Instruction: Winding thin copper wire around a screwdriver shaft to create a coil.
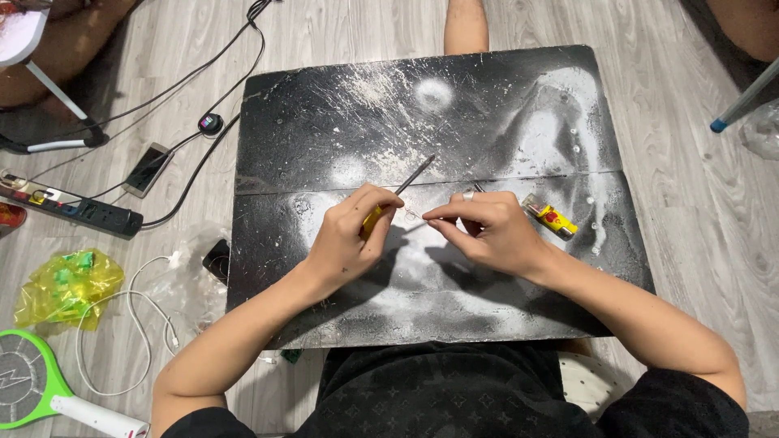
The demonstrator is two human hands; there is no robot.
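Observation:
My left hand (350,234) grips a thin tool with a yellow handle (371,219); its dark metal shaft (417,173) points up and to the right over a black board (503,105) dusted with white powder. My right hand (487,229), a ring on one finger, pinches something tiny between thumb and forefinger, right by the left fingertips; I cannot make out what it is. A second thin metal tip (478,187) pokes out behind the right hand. A yellow lighter (551,216) lies on the board just right of that hand.
On the wooden floor to the left are a power strip (77,208) with cables, a phone (148,169), a yellow plastic bag (66,285), a white cable (138,324) and a green electric swatter (32,381). Another person's leg (466,24) is beyond the board.

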